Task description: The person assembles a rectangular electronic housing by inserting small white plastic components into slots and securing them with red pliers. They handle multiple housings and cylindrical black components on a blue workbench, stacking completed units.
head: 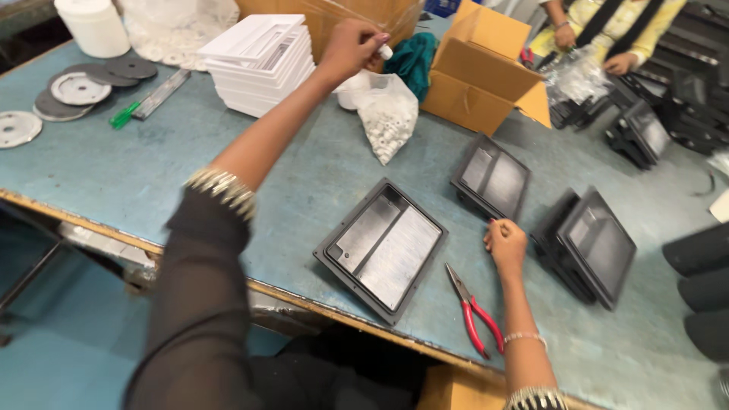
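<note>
My left hand (pixel 351 47) reaches far across the blue-green table (pixel 137 175) and pinches a small white part between its fingertips, just above a clear plastic bag of small white pieces (pixel 389 114). My right hand (pixel 506 244) rests as a loose fist on the table, holding nothing that I can see. It lies between a dark rectangular frame with two metal panels (pixel 381 247) on its left and another dark frame (pixel 594 244) on its right. A third dark frame (pixel 492 176) lies just beyond it. Red-handled pliers (pixel 475 311) lie near my right wrist.
A stack of white plastic frames (pixel 262 64) stands beside my left forearm. Open cardboard boxes (pixel 478 72) sit at the back. Grey metal discs (pixel 80 89), a white tub (pixel 93 26) and a green-handled tool (pixel 125 114) are at far left. Another person (pixel 600 34) works at top right among more dark frames.
</note>
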